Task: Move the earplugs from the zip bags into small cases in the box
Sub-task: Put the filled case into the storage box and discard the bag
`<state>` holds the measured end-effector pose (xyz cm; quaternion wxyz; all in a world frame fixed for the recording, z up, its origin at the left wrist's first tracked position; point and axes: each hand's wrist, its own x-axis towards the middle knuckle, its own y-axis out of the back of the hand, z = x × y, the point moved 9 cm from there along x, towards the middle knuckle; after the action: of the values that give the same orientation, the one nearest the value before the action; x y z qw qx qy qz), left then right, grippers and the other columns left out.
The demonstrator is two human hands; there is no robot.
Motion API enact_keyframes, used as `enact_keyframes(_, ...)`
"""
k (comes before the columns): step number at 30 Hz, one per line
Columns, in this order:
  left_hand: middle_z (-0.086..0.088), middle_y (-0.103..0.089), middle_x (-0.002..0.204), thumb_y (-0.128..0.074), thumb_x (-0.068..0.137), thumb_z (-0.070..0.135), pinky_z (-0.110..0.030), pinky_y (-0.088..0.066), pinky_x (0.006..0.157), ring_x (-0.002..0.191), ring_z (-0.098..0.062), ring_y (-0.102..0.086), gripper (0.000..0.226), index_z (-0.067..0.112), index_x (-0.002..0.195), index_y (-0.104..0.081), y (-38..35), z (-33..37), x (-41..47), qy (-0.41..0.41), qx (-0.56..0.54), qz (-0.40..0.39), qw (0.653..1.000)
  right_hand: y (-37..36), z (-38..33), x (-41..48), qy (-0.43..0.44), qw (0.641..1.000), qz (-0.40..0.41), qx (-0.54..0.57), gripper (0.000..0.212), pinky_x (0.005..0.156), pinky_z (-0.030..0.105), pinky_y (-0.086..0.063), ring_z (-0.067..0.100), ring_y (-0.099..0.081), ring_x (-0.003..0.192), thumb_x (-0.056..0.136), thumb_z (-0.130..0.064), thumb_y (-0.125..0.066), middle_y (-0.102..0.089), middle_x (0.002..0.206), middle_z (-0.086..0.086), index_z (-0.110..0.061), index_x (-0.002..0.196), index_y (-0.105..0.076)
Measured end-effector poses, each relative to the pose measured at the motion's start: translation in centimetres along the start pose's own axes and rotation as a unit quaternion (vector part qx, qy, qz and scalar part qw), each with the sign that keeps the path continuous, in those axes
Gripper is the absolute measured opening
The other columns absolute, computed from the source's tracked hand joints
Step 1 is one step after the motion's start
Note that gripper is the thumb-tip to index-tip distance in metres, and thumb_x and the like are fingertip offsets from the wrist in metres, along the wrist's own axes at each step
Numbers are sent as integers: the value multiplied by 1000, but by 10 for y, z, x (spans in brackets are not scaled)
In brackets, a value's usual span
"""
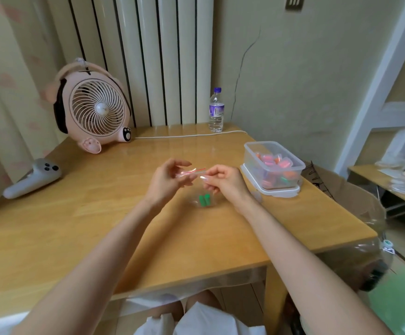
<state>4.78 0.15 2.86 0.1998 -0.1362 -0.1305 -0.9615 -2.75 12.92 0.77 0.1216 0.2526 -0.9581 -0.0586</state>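
My left hand (pixel 170 180) and right hand (pixel 223 182) each pinch the zip bag (pixel 191 174) seal above the tabletop (pixel 100 213), a grip I judge right for limp, slippery film holding light earplugs (pixel 204 200).

The middle of the table (pixel 100 213) is taken by the left hand (pixel 166 180), right hand (pixel 223 181) and the zip bag (pixel 200 189) pinched between them. Bare wood is left nearer and leftward. The right is blocked by the box (pixel 249 155), the back by fan (pixel 97 108), bottle (pixel 216 111) and cable (pixel 184 136), the left edge by a controller (pixel 33 178).
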Motion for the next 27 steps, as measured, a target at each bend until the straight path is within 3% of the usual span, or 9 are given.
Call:
enact_keyframes(4,4,-72,67,-62,84,-2,-17,-53,57,63,-7,-68,18,10,97,-60,-5,-19,2,95,-144,-5,985,13,6,2,-12,1000,-4,15,18,46,15,-39,4,-51,43,85,4,-60,-61,57,4,-11,75,-56)
enact_keyframes(7,4,-69,63,-65,81,-3,-17,-53,52,60,-8,-65,15,11,88,-61,-5,-24,5,121,-161,16,979,16,9,4,-18,1000,-16,20,18,46,16,-39,5,-50,42,85,5,-59,-61,54,0,-10,77,-56)
enact_keyframes(9,5,-68,57,-65,80,-5,-15,-51,51,52,-4,-64,17,10,84,-59,-7,-25,7,130,-155,12,979,14,10,4,-20,999,-32,28,14,51,17,-41,5,-54,49,85,3,-60,-63,64,2,-11,87,-59)
enact_keyframes(12,4,-67,53,-66,78,-6,-15,-49,48,48,-4,-63,18,9,81,-57,-13,-31,11,147,-146,1,978,10,8,4,-1,999,-47,26,25,61,17,-46,8,-59,67,83,-2,-65,-62,82,4,-15,103,-60)
enact_keyframes(19,7,-59,46,-73,71,-5,-18,-44,51,44,-4,-55,23,10,69,-55,-20,-52,17,173,-111,13,979,2,3,12,36,997,-65,-35,25,65,21,-50,5,-54,62,75,9,-69,-58,71,2,-14,79,-61)
enact_keyframes(24,-1,-48,56,-76,69,-2,-16,-40,45,47,-8,-47,26,10,67,-54,-24,-52,18,138,-114,17,984,6,5,17,34,995,-65,-72,26,64,25,-49,12,-56,60,73,9,-70,-60,66,4,-15,71,-59)
enact_keyframes(27,4,-49,52,-73,73,0,-13,-39,42,43,-3,-46,20,9,72,-56,-27,-47,17,108,-97,-14,989,8,6,18,21,992,-77,-95,23,61,23,-49,13,-57,57,74,6,-71,-60,63,5,-13,68,-60)
